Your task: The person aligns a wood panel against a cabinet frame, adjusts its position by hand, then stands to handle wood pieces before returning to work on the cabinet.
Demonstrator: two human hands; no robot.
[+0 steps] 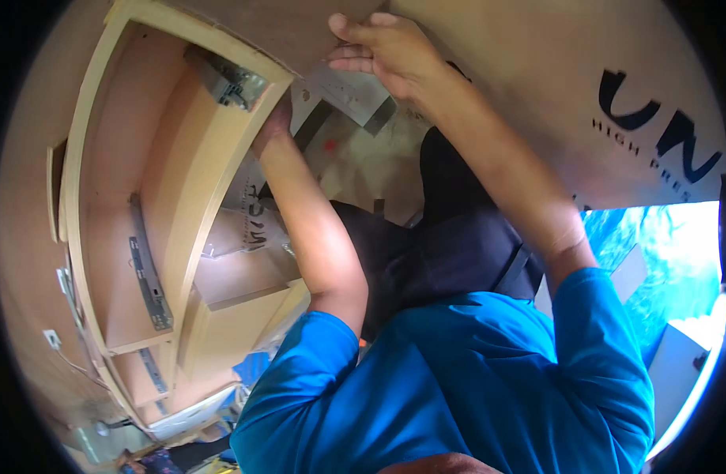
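Observation:
My right hand [390,55] is raised at the top of the view, its fingers stretched out and apart, with nothing in them. It is beside a large brown sheet panel [529,71] with dark printing; whether it touches the panel I cannot tell. My left hand [277,120] reaches to the corner of a light wooden cabinet frame [240,158]. That hand's fingers are hidden past the frame's edge. Inside the cabinet, near that corner, metal hardware in clear plastic [230,85] is visible. A metal drawer slide [148,272] runs along the inner side.
Below my hands lies a floor covering with printing and dark strips [355,158]. Wooden boards [236,304] are stacked beside the cabinet. On the right hangs bright blue sheeting [627,237], with a pale box [675,363] under it. A cable [62,351] shows at far left.

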